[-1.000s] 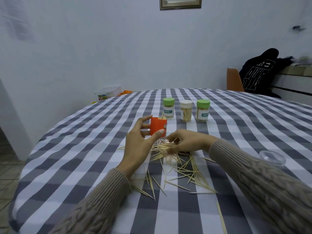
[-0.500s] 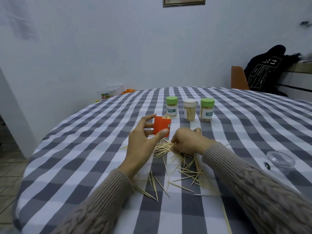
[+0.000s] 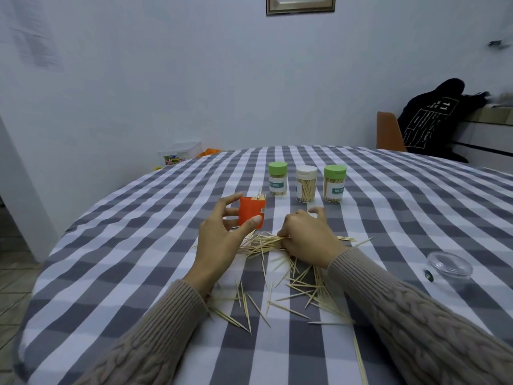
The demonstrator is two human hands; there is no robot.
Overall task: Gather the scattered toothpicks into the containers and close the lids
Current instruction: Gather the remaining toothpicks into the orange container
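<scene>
A table [image 3: 116,245] in a grey-and-white checked cloth carries three lidded toothpick jars [image 3: 306,183], an orange container [image 3: 251,213], scattered toothpicks [image 3: 302,287] and a clear lid [image 3: 449,264].

We note a grey-and-white checked tablecloth [image 3: 138,245], pale wooden toothpicks [image 3: 299,287], an orange container [image 3: 251,212], two green lids [image 3: 277,166] [image 3: 335,170], one white lid [image 3: 306,171], beige cable-knit sleeves [image 3: 416,315].

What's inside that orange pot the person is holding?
Toothpick tips stick up out of the open orange pot, which the left hand holds. Its walls are solid, so how full it is can't be seen.
</scene>
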